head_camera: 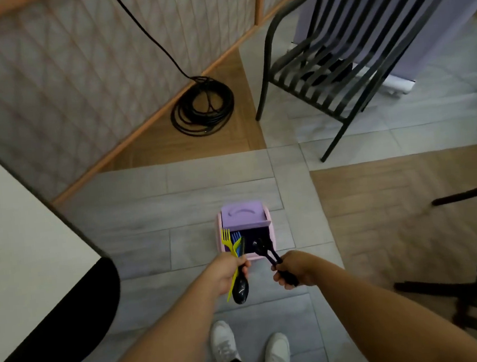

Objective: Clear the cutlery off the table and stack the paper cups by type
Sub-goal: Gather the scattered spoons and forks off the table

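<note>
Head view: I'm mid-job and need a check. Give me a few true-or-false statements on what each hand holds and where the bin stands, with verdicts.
1. The left hand grips yellow forks together with a black spoon. True.
2. The right hand holds nothing. False: it grips black cutlery.
3. The bin stands on the table. False: it stands on the grey floor, and the white table is off to the left.
4. The bin's purple lid covers only the far part, so the near part is open below the hands. True.
</note>
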`<state>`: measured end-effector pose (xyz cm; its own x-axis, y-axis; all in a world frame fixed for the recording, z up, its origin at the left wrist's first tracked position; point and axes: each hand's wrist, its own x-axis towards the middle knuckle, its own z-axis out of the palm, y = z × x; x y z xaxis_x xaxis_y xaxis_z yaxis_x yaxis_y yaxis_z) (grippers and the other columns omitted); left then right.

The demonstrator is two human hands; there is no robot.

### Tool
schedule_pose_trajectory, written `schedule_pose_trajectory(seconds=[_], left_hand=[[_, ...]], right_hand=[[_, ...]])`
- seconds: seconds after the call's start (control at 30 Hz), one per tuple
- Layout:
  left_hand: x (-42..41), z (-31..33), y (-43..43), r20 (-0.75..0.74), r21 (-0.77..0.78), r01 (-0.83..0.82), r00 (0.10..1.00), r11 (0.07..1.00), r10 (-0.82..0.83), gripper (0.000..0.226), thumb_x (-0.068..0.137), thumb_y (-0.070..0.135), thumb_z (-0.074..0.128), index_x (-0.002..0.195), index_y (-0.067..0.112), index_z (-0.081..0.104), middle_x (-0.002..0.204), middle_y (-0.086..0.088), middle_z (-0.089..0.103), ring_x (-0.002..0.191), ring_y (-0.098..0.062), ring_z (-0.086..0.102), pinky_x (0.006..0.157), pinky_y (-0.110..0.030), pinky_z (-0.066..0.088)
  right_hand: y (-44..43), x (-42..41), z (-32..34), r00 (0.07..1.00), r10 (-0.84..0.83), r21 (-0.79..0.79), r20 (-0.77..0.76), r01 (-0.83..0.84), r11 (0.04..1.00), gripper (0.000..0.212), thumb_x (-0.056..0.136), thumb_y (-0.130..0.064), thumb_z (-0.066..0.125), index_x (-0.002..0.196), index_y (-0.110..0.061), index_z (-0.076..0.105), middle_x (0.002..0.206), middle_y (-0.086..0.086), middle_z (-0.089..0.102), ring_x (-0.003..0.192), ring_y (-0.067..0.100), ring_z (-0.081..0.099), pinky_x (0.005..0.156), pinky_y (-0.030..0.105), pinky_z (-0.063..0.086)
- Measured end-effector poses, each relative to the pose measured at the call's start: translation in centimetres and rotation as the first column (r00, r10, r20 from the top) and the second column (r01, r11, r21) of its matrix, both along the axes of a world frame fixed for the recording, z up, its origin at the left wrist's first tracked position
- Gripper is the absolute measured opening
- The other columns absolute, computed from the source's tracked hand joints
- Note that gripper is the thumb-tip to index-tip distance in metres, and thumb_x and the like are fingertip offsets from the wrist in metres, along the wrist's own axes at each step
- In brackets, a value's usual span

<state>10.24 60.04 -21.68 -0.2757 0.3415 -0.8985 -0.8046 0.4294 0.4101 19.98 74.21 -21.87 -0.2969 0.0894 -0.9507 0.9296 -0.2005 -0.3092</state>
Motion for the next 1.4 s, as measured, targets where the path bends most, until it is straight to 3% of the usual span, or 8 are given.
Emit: schedule_pose_trajectory(seconds=[0.37,0.63,0.83,0.9,0.97,1.13,1.27,1.4], left_hand=[[-3.7,-14.1,4.1,0.246,-0.111,0.092,0.967,0.99,-0.063,0.028,0.1,0.002,0.032,0.074,0.003,0.043,0.05,-0.005,0.05,0.026,-0.007,0.042,0.041,-0.02,0.042],[-5.7,-21.5,5.4,0.276,-0.076,0.021,0.961,0.997,0.001,0.031,0.1,0.007,0.033,0.071,0.005,0.041,0.037,-0.004,0.045,0.047,-0.014,0.04,0.051,-0.024,0.043],[-6.5,-24.3,7.0,0.248,-0.066,-0.122,0.959,0.99,0.135,0.024,0.1,0.006,0.036,0.078,0.004,0.046,0.06,-0.01,0.052,0.035,-0.015,0.055,0.047,-0.029,0.051],[-6.8,-25.0,7.4,0.221,-0.046,-0.223,0.948,0.974,0.228,0.018,0.1,0.008,0.036,0.09,0.005,0.051,0.064,-0.014,0.062,0.049,-0.022,0.063,0.057,-0.034,0.055],[-7.1,-25.5,7.7,0.192,-0.052,-0.304,0.931,0.951,0.309,0.021,0.1,0.011,0.036,0.115,0.005,0.049,0.092,-0.02,0.061,0.082,-0.031,0.062,0.082,-0.042,0.049],[-7.2,-25.2,7.8,0.146,-0.146,-0.373,0.908,0.916,0.393,0.047,0.099,0.017,0.039,0.142,0.0,0.028,0.142,-0.026,0.037,0.131,-0.038,0.04,0.11,-0.045,0.028],[-7.3,-23.4,7.8,0.108,-0.141,-0.373,0.915,0.917,0.389,0.044,0.101,0.018,0.033,0.141,0.002,0.031,0.145,-0.019,0.038,0.134,-0.033,0.038,0.11,-0.044,0.028],[-7.0,-21.1,6.9,0.064,-0.146,-0.348,0.931,0.926,0.359,0.039,0.1,0.016,0.034,0.136,0.002,0.039,0.124,-0.014,0.053,0.124,-0.03,0.048,0.103,-0.04,0.035]], right_hand=[[2.0,-4.8,-12.6,0.954,-0.251,-0.121,0.161,0.272,0.955,0.034,0.101,-0.003,0.024,0.074,-0.004,0.044,0.068,0.007,0.046,0.056,0.012,0.038,0.035,0.016,0.036],[2.1,-6.8,-19.6,0.91,-0.375,-0.128,0.176,0.399,0.908,0.029,0.1,-0.002,0.026,0.079,-0.004,0.045,0.067,0.007,0.046,0.056,0.012,0.04,0.034,0.014,0.038],[2.8,-8.2,-21.5,0.798,-0.596,-0.204,0.091,0.601,0.773,0.029,0.1,0.001,0.022,0.094,0.003,0.05,0.072,0.015,0.059,0.057,0.018,0.053,0.044,0.019,0.049],[3.3,-8.7,-22.0,0.75,-0.66,-0.213,0.05,0.654,0.726,0.028,0.101,-0.004,0.025,0.115,0.007,0.047,0.091,0.024,0.061,0.071,0.029,0.059,0.061,0.031,0.056],[3.9,-8.8,-22.7,0.824,-0.566,-0.11,0.005,0.563,0.819,0.031,0.102,-0.009,0.03,0.125,0.004,0.045,0.102,0.024,0.06,0.091,0.036,0.06,0.078,0.037,0.051],[4.6,-8.3,-22.4,0.883,-0.468,-0.016,0.012,0.468,0.883,0.022,0.101,-0.015,0.035,0.116,-0.005,0.047,0.089,0.017,0.057,0.085,0.029,0.057,0.082,0.04,0.049],[4.7,-8.2,-20.7,0.912,-0.41,-0.01,-0.003,0.41,0.912,0.028,0.1,-0.017,0.036,0.123,-0.005,0.049,0.103,0.019,0.058,0.094,0.031,0.057,0.081,0.042,0.05],[4.7,-8.3,-18.0,0.932,-0.363,-0.001,-0.014,0.363,0.932,0.025,0.099,-0.014,0.041,0.119,-0.004,0.052,0.088,0.014,0.06,0.093,0.03,0.058,0.081,0.04,0.05]])
